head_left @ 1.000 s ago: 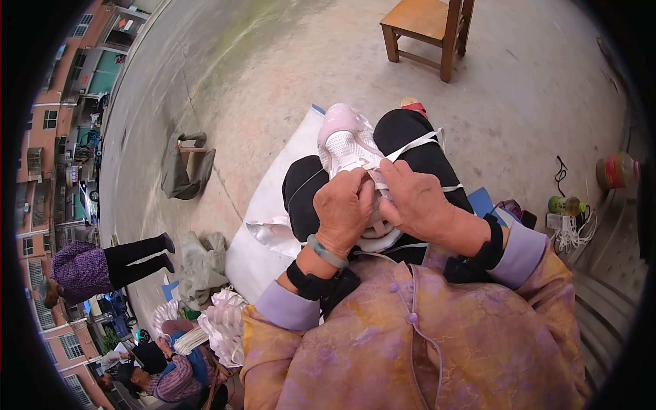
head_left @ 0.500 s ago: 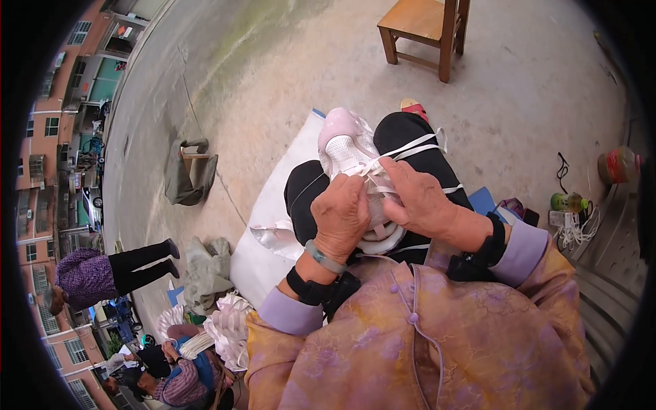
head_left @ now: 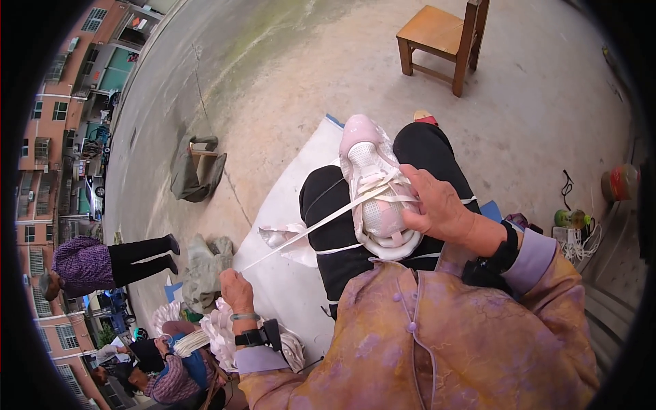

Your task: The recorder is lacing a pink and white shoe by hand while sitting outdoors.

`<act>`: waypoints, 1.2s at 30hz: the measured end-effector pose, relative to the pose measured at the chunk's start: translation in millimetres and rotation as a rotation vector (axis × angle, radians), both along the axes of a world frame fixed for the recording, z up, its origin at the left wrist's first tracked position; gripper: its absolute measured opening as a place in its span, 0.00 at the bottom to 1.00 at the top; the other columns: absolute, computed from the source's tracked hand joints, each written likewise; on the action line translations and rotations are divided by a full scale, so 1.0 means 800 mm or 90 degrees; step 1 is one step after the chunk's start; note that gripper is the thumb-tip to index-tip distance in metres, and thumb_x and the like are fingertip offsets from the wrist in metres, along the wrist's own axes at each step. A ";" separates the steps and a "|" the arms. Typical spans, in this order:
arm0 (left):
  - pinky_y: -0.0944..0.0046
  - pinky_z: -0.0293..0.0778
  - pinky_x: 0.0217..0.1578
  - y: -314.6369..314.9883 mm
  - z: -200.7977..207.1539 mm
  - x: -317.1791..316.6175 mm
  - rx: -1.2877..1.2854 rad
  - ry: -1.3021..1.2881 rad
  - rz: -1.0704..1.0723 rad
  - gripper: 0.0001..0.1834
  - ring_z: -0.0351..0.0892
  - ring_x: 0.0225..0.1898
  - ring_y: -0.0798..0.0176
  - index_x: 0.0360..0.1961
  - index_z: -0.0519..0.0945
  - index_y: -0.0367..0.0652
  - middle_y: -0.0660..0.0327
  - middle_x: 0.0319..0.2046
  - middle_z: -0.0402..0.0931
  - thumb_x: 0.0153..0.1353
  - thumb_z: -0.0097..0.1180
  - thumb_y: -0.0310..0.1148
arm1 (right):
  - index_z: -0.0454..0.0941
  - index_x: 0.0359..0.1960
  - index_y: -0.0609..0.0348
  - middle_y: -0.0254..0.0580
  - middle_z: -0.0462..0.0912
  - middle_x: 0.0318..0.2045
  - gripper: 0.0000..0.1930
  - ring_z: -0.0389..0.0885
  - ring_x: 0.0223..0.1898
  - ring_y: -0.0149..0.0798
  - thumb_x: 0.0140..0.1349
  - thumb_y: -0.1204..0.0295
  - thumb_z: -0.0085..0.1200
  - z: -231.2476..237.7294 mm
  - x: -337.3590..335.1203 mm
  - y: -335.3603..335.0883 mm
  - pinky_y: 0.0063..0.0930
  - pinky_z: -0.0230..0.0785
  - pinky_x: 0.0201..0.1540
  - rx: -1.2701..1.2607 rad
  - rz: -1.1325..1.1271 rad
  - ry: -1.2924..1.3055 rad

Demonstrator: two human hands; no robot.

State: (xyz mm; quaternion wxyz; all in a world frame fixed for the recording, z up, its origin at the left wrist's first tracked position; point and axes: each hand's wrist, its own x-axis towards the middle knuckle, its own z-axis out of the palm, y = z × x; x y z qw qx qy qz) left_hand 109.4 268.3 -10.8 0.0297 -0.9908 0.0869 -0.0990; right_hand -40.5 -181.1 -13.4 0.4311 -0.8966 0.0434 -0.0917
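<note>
A pink and white sneaker (head_left: pixel 361 133) rests across my thighs, its toe pointing away from me. One white shoelace (head_left: pixel 301 235) runs taut from its eyelets down to the left. The far end of that lace is pinched in my left hand (head_left: pixel 237 292), held out low to the left beside my knee. My right hand (head_left: pixel 441 208) grips the sneaker's right side near the tongue, thumb toward the tongue and fingers over the edge. Part of the lacing under the right fingers is hidden. Black trousers (head_left: pixel 424 147) cover my legs, with white laces across them.
White sheeting (head_left: pixel 273 205) lies under my left leg. A pile of pink and white shoe parts (head_left: pixel 222 328) sits at the lower left, near a seated person (head_left: pixel 174 383). Farther off are a wooden chair (head_left: pixel 434 31), a grey bag (head_left: pixel 198 171) and a walking person (head_left: pixel 85 266).
My left hand has left the sneaker and swung down to the left, drawing the lace out straight. The right hand stays at the sneaker's side.
</note>
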 end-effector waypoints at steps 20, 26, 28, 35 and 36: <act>0.62 0.73 0.36 -0.277 0.329 -0.137 -0.289 -0.221 -0.786 0.06 0.75 0.38 0.56 0.37 0.77 0.46 0.55 0.36 0.77 0.57 0.52 0.29 | 0.55 0.63 0.61 0.30 0.62 0.30 0.42 0.62 0.23 0.19 0.41 0.77 0.60 0.013 -0.001 0.003 0.10 0.57 0.23 0.269 -0.082 0.122; 0.64 0.66 0.53 -0.238 0.317 -0.167 -0.429 -0.032 -0.572 0.18 0.67 0.52 0.54 0.57 0.64 0.71 0.51 0.46 0.76 0.67 0.42 0.39 | 0.56 0.62 0.62 0.34 0.65 0.30 0.45 0.65 0.23 0.23 0.41 0.71 0.69 0.004 -0.001 0.000 0.15 0.63 0.26 0.282 -0.045 0.130; 0.58 0.60 0.25 -0.238 0.288 -0.113 -0.470 -0.409 -0.732 0.18 0.64 0.20 0.61 0.51 0.60 0.32 0.53 0.23 0.69 0.68 0.30 0.34 | 0.56 0.61 0.64 0.37 0.68 0.28 0.39 0.67 0.23 0.25 0.49 0.68 0.64 0.004 -0.003 -0.001 0.18 0.64 0.26 0.233 -0.018 0.076; 0.62 0.71 0.36 -0.290 0.094 -0.041 -0.539 0.161 -0.449 0.08 0.76 0.33 0.54 0.39 0.76 0.34 0.52 0.32 0.76 0.57 0.53 0.23 | 0.61 0.54 0.71 0.45 0.74 0.19 0.21 0.74 0.17 0.31 0.64 0.68 0.43 0.019 0.012 -0.028 0.25 0.67 0.20 0.281 -0.087 0.150; 0.60 0.70 0.37 -0.297 0.077 -0.040 -0.530 0.164 -0.465 0.09 0.76 0.34 0.51 0.39 0.76 0.35 0.52 0.33 0.76 0.56 0.53 0.24 | 0.61 0.54 0.71 0.45 0.74 0.19 0.21 0.74 0.17 0.31 0.64 0.68 0.43 0.024 0.018 -0.026 0.25 0.67 0.20 0.282 -0.088 0.151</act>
